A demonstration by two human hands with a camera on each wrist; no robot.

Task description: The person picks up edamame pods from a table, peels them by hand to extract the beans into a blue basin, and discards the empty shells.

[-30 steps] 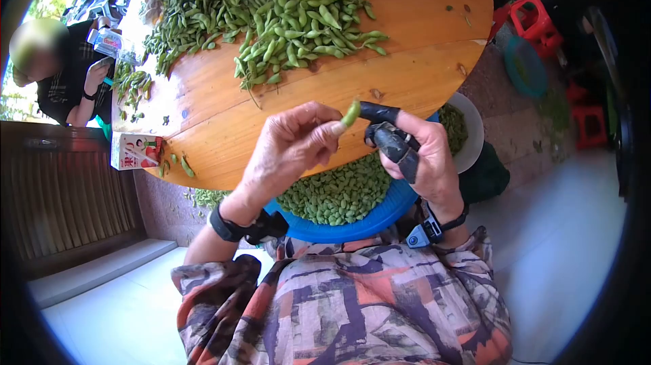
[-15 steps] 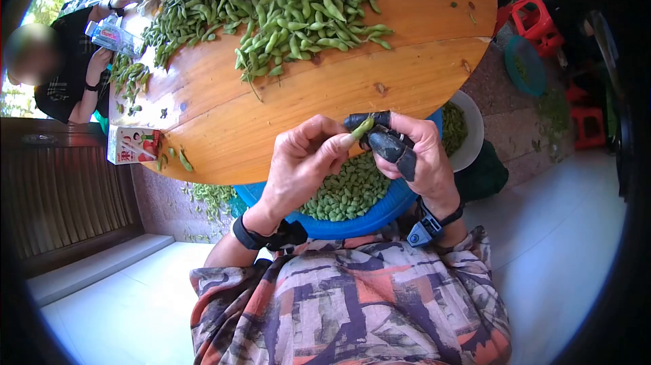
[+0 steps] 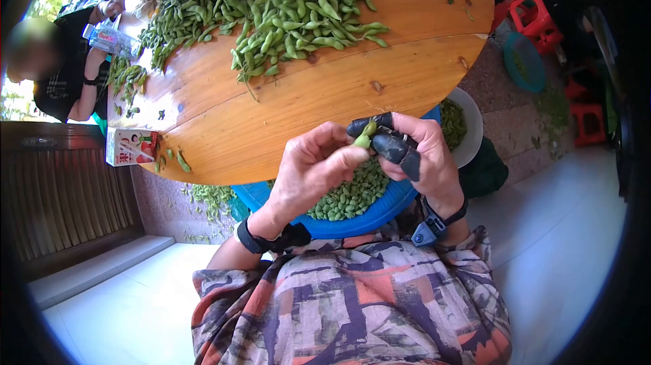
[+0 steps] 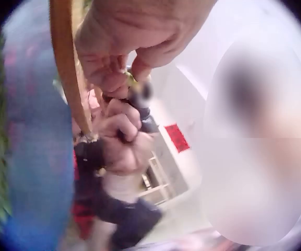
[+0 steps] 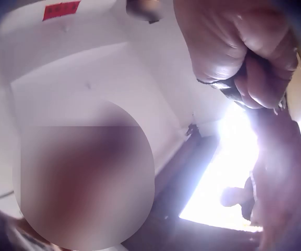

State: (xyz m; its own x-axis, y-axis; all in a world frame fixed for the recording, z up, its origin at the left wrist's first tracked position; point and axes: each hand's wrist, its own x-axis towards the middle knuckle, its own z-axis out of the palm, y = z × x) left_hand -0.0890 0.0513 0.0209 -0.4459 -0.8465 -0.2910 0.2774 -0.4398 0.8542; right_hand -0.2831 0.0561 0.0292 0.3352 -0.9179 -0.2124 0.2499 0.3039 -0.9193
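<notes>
Between the two hands, over the near edge of the table, is a green soybean pod (image 3: 364, 138). My left hand (image 3: 312, 168) pinches its lower end between thumb and forefinger. The right hand (image 3: 427, 155), with black wrapping on its thumb and forefinger, pinches the pod's upper end. Below them a blue basin (image 3: 339, 229) holds many shelled green beans (image 3: 349, 195). In the left wrist view the left hand (image 4: 134, 36) meets the right hand (image 4: 124, 136), blurred. The right wrist view shows the right hand (image 5: 239, 47) at the upper right, its fingertips mostly hidden.
A large heap of pods (image 3: 291, 12) covers the far side of the wooden table (image 3: 325, 87). A drink carton (image 3: 132, 147) stands at its left edge. Right of the basin is a white bucket (image 3: 475, 128) with green husks. Another person (image 3: 68, 67) sits at the far left.
The hands have come together, the left moving right and slightly down. The right fingers, earlier at the pod's tip, now squeeze the pod, which shows bulging between the hands.
</notes>
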